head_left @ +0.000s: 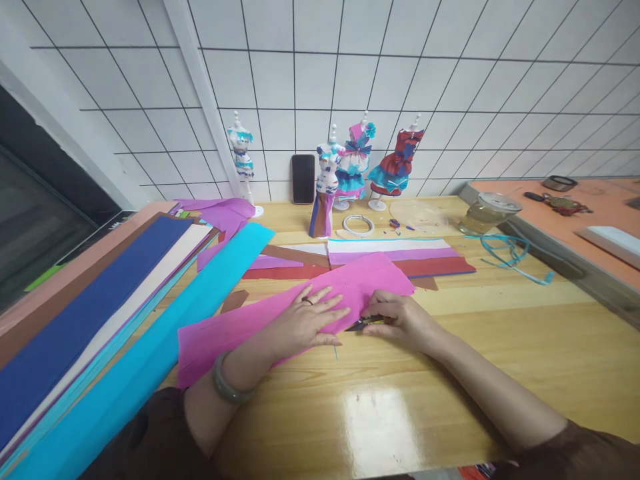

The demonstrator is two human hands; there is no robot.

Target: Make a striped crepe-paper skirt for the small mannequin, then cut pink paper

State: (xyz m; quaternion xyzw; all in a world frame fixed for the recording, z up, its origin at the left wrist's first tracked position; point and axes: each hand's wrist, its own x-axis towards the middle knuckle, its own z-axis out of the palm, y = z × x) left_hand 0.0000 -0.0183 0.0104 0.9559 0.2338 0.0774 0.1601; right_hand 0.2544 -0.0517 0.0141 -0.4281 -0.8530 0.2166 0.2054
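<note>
A bright pink sheet of crepe paper (225, 340) lies slantwise on the wooden table. My left hand (313, 313) rests flat on it with the fingers spread, a ring on one finger and a bangle on the wrist. At the sheet's near right edge, my right hand (395, 317) is closed around a slim dark tool with a yellowish part (369, 322). Its tip lies at the paper's edge, and the fingers cover much of it, so its kind is unclear. A short blue strand (336, 353) lies near my left thumb.
Long coloured paper strips (115, 313) cover the left side. Behind the pink sheet lie layered strips (390, 250) and a tape roll (359, 225). Several small dressed mannequins (327, 173) and a phone (303, 179) stand at the wall. A cup (487, 215) and blue cord (507, 250) are right.
</note>
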